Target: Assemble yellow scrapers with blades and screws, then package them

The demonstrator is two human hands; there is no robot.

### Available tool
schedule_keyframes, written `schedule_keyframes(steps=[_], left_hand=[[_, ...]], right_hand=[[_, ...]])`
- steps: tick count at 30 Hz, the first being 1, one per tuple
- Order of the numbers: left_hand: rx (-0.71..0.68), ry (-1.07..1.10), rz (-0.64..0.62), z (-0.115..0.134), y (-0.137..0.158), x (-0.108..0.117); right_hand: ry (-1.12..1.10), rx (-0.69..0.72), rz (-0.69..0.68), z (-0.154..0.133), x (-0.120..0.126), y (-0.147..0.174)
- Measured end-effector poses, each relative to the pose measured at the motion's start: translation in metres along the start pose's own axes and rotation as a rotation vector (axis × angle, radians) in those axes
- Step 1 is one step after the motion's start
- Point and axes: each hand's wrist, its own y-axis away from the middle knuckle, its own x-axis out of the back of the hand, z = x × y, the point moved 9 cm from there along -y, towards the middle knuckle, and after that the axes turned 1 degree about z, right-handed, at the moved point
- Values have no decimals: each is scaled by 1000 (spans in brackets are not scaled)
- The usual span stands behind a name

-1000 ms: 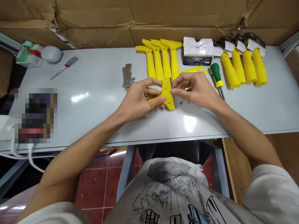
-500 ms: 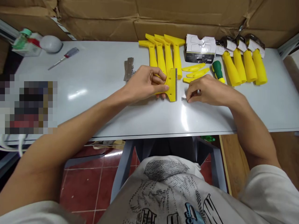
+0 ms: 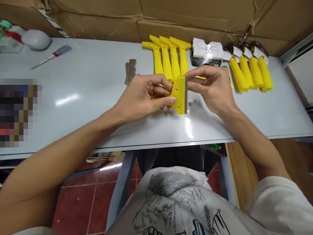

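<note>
My left hand (image 3: 156,93) is closed around the handle of a yellow scraper (image 3: 180,98), held upright above the table. A grey metal blade (image 3: 186,101) runs along the scraper's right edge. At the blade's upper end, the thumb and forefinger of my right hand (image 3: 207,83) are bent together and touch the scraper's corner. Whether a small part sits between them is hidden. Small metal screws or nuts (image 3: 190,104) lie on the table just below the right hand. Partly covered by that hand are a yellow strip (image 3: 201,77) and a green screwdriver handle (image 3: 225,67).
Several yellow handles (image 3: 166,63) stand behind my hands, with a white-and-black box (image 3: 207,52) beside them. Further right lie several yellow handles with black-and-white covers (image 3: 253,73). Metal plates (image 3: 130,70) are left of centre; a screwdriver (image 3: 52,56) lies far left.
My right hand has lifted from the small metal parts on the table and moved up and left to the scraper's blade. My left hand still holds the scraper.
</note>
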Motion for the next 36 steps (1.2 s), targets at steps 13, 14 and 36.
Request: schedule_keyframes(steps=[13,14,36], left_hand=[[94,12,36,-11,2,-1],[95,12,37,-11,2,-2],[67,-54,109,-6,-1,4]], right_hand=[[-66,-231,-1,28,-17,4],[-66,-232,-1,27,-17,4],[-104,-85,-39,9,-10,11]])
